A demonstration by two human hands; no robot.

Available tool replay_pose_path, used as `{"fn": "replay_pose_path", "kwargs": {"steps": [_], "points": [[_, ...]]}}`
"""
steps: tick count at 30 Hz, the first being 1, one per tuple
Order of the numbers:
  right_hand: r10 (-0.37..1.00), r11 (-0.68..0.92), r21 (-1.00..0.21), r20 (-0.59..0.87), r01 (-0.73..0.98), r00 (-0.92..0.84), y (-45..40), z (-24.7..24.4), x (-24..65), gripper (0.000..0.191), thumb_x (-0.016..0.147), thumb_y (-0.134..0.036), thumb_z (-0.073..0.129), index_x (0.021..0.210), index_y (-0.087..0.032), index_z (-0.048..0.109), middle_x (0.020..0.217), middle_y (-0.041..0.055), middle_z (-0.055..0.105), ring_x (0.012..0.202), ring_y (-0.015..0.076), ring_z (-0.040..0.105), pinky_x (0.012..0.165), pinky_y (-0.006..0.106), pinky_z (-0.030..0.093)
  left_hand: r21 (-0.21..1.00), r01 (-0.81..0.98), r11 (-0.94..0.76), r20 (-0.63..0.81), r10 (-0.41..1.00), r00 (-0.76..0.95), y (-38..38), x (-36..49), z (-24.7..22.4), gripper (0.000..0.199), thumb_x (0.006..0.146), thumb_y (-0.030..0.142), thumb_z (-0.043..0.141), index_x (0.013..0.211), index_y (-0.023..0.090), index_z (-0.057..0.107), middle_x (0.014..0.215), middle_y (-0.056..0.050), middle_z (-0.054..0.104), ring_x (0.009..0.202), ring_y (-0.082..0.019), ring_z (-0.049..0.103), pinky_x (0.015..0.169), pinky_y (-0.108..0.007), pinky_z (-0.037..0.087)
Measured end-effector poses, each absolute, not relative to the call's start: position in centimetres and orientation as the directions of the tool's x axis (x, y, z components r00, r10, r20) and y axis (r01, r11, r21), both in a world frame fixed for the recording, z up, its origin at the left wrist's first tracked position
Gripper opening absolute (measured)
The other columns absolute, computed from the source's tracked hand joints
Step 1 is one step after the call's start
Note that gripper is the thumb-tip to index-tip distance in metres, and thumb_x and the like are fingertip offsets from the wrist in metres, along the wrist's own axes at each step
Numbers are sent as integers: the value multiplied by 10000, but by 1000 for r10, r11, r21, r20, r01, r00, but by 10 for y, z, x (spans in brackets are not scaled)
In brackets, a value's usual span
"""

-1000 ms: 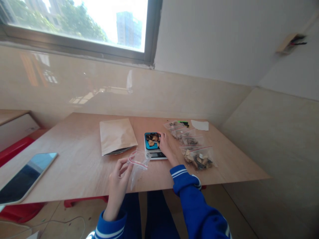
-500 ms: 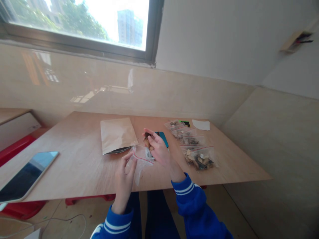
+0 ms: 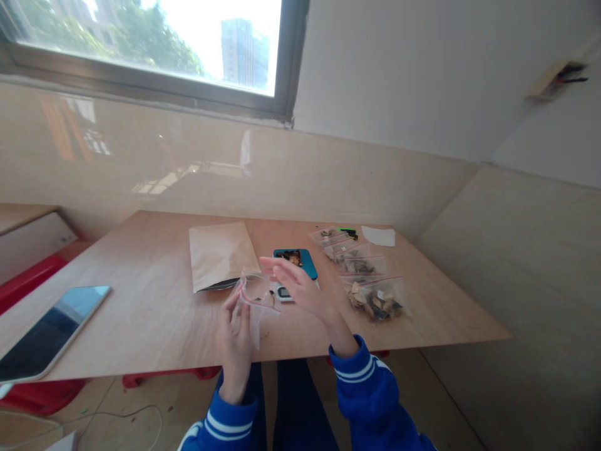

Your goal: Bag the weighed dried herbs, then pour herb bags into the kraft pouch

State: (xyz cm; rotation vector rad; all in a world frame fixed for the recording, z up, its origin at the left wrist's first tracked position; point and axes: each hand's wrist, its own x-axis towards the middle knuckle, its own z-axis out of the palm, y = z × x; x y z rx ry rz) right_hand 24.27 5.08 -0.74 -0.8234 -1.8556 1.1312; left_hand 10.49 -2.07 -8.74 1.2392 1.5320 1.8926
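My left hand (image 3: 235, 335) grips a clear zip bag (image 3: 256, 318) with a red seal line by its edge, its mouth turned up and toward the right. A few small dark bits (image 3: 271, 298) show at the bag's mouth. Right of it hovers my right hand (image 3: 300, 289), fingers stretched out and nothing visible in them. Behind that hand sits a small scale (image 3: 308, 262) with a blue top and a grey display, partly covered by the fingers. Brown dried pieces (image 3: 293, 255) lie on the blue top.
A kraft paper pouch (image 3: 223, 254) lies at left-centre. Several filled zip bags (image 3: 375, 300) form a row on the right. Behind them are a black and green item (image 3: 348, 233) and white paper (image 3: 379, 236). A tablet (image 3: 51, 335) rests at the table's left.
The brown pieces that were in my right hand are no longer in it, and its fingers have straightened. The bag and left hand shifted slightly; more of the scale shows.
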Motion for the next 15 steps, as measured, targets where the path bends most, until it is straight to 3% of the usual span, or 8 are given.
{"fn": "replay_pose_path", "kwargs": {"steps": [3,5,7,10,15], "points": [[876,471,-820,391,325,-284,84,-33,274,439,887,-493,532,1258,-266,592,1407,94,491,1331,240,424,1087,424,359,940,186,-285,340,765,-546,-21,100,-86,355,890,425,538,1169,208,576,1240,-107,637,1178,-245,583,1001,-413,453],[914,405,-722,326,562,-240,107,-55,293,602,790,-487,665,1331,-257,538,1524,123,332,1421,298,268,1146,487,230,939,181,-291,342,770,-539,-22,97,-86,352,888,418,543,1173,213,571,1259,-105,628,1197,-244,568,1014,-410,438],[936,350,-645,208,679,-285,127,-76,308,732,753,-451,714,1407,-249,453,1562,146,251,1444,324,206,1144,503,219,937,179,-299,348,774,-530,-23,95,-87,347,888,413,545,1173,215,564,1278,-105,618,1213,-245,554,1034,-418,417],[919,391,-563,205,728,-336,145,-95,319,706,760,-440,713,1400,-278,463,1521,130,356,1418,316,280,1116,502,272,944,151,-295,330,788,-520,-24,92,-87,336,890,410,543,1163,215,559,1283,-108,613,1208,-247,554,1034,-430,412],[904,418,-552,329,721,-272,149,-106,322,383,857,-381,611,1223,-273,642,1324,107,589,1278,293,464,1054,511,328,950,122,-287,308,806,-506,-25,91,-88,318,886,397,554,1147,215,559,1267,-108,617,1191,-244,562,1017,-435,425]]}}
